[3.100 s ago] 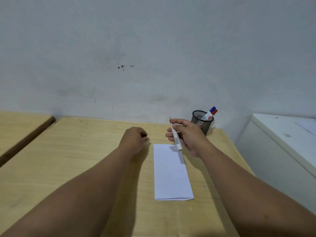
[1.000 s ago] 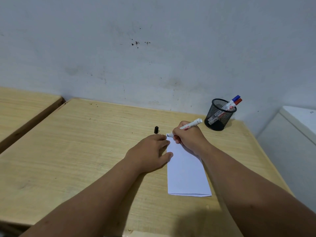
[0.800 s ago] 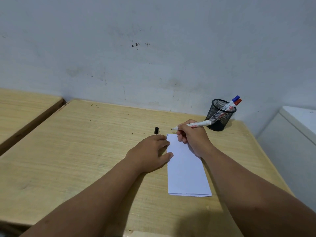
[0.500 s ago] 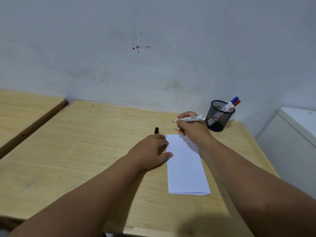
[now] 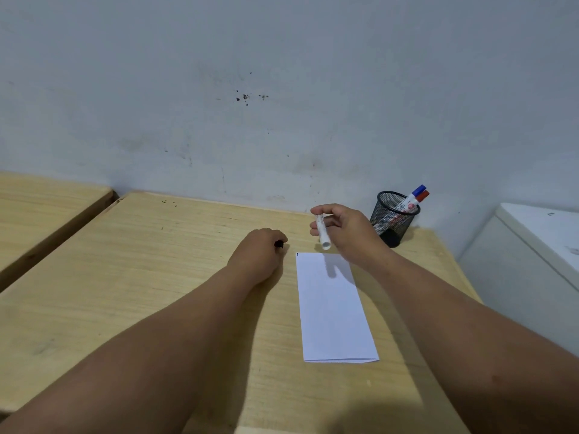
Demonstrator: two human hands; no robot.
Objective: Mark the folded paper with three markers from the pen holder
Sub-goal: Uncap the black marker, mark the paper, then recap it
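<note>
Desk (image 5: 156,277): marker (image 5: 322,233) in right grip (image 5: 344,233)

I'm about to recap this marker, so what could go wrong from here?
1. The right hand holds the marker above the folded paper, writing end hidden; a slip could leave a stray streak beside the small mark.
2. The black cap is pinched at the left hand fingers; fumbled, it could roll across the table.
3. Nothing pins the paper, so a forearm could shift it.
</note>
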